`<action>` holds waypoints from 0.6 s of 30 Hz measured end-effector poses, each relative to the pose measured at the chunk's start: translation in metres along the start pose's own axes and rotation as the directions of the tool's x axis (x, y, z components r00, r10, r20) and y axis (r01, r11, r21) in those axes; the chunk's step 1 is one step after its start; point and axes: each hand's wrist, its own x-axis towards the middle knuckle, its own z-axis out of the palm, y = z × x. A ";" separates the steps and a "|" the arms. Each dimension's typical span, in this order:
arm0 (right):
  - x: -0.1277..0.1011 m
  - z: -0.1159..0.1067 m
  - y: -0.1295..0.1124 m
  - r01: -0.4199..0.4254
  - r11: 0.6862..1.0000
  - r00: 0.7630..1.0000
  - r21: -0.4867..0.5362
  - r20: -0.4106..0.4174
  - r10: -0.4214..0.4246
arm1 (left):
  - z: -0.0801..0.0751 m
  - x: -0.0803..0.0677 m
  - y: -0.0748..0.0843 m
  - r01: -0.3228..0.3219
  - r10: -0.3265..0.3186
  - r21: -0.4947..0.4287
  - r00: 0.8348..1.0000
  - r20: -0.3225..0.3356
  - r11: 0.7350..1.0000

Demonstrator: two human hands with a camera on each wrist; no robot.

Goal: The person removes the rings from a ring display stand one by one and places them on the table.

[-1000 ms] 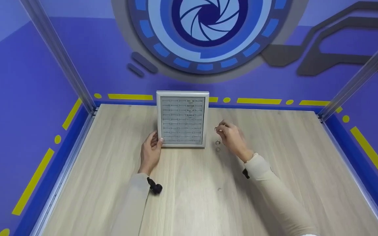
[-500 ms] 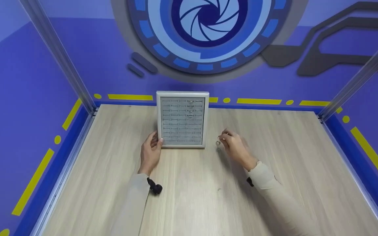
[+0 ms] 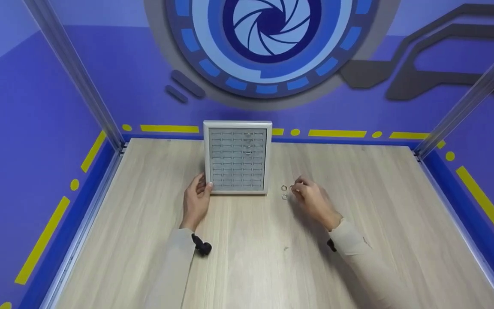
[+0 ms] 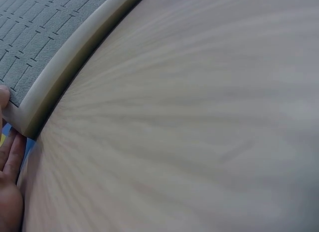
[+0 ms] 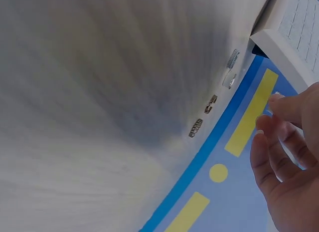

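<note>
A pale-framed ring display board [image 3: 237, 159] stands tilted on the table, its grey face lined with rows of slots. My left hand [image 3: 195, 201] grips its lower left corner, thumb on the front, fingers behind. Several rings [image 3: 248, 143] sit in the upper slots, toward the right. To the board's right, my right hand [image 3: 313, 199] pinches a small ring [image 3: 291, 188] at its fingertips, low over the table. Just left of those fingertips lie two loose rings [image 3: 284, 188]. In the right wrist view, silver [image 5: 233, 58] and bronze-coloured ring bands [image 5: 211, 104] show near the board.
The light wood table [image 3: 247, 266] has blue printed walls behind and at both sides. Metal posts [image 3: 79, 77] rise at the back corners. A faint small mark [image 3: 286, 249] shows on the tabletop toward the front.
My right hand has moved down and to the right with the ring at its fingertips, from beside the board to beside the loose rings. My left hand keeps its grip on the board.
</note>
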 end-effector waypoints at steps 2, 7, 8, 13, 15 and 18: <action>-0.003 0.000 0.001 -0.011 1.000 1.000 -0.005 0.011 0.011 | 0.000 0.000 0.000 -0.004 0.004 0.005 1.000 -0.002 1.000; -0.009 0.002 0.004 -0.007 1.000 1.000 -0.028 0.021 0.007 | 0.000 0.000 0.000 -0.030 0.031 0.014 1.000 -0.004 0.999; -0.010 0.002 0.004 -0.004 0.999 1.000 -0.032 0.021 0.004 | 0.000 0.000 0.000 -0.033 0.033 0.017 0.999 -0.004 0.999; -0.014 0.004 0.007 -0.013 0.999 0.999 -0.038 0.029 0.014 | 0.000 0.000 0.000 -0.027 0.027 0.016 1.000 -0.006 1.000; -0.015 0.005 0.007 -0.019 0.999 0.999 -0.049 0.033 0.021 | 0.000 0.000 0.000 -0.021 0.021 0.013 1.000 -0.004 1.000; -0.016 0.006 0.009 -0.027 0.998 0.999 -0.054 0.033 0.028 | -0.001 0.000 0.000 -0.013 0.013 0.011 1.000 0.000 1.000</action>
